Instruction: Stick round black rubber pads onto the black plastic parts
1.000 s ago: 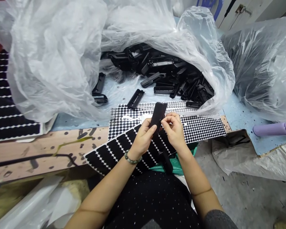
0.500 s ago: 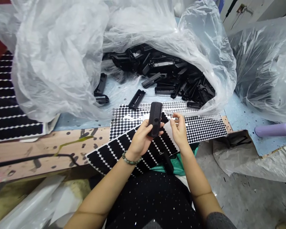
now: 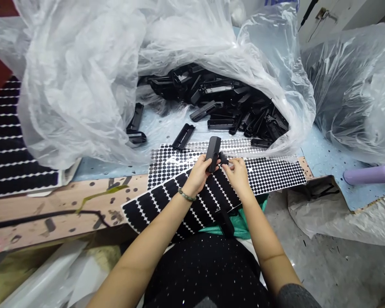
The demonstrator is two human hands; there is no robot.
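Note:
My left hand (image 3: 199, 173) is closed around a black plastic casing (image 3: 213, 149), a long piece with rounded ends, held tilted above the sheets. Close on its right, my right hand (image 3: 238, 174) pinches with thumb and forefinger at the edge of a small black scalloped sticker (image 3: 223, 158). Fingers partly hide that spot. Under both hands lies a sheet of black scalloped stickers (image 3: 158, 196) on white backing. Beneath it is a white sheet with rows of black dots (image 3: 276, 173).
A big clear plastic bag (image 3: 83, 85) spills many black casings (image 3: 244, 102) onto the blue tabletop. One loose casing (image 3: 183, 137) lies near the dotted sheet. More sticker sheets (image 3: 22, 158) are at left; a purple bottle (image 3: 370, 174) lies at right. A black cable (image 3: 45, 218) crosses the table edge.
My left hand has turned the casing, so a plainer side shows now. My right hand has moved left and down, its fingers closing at the small sticker.

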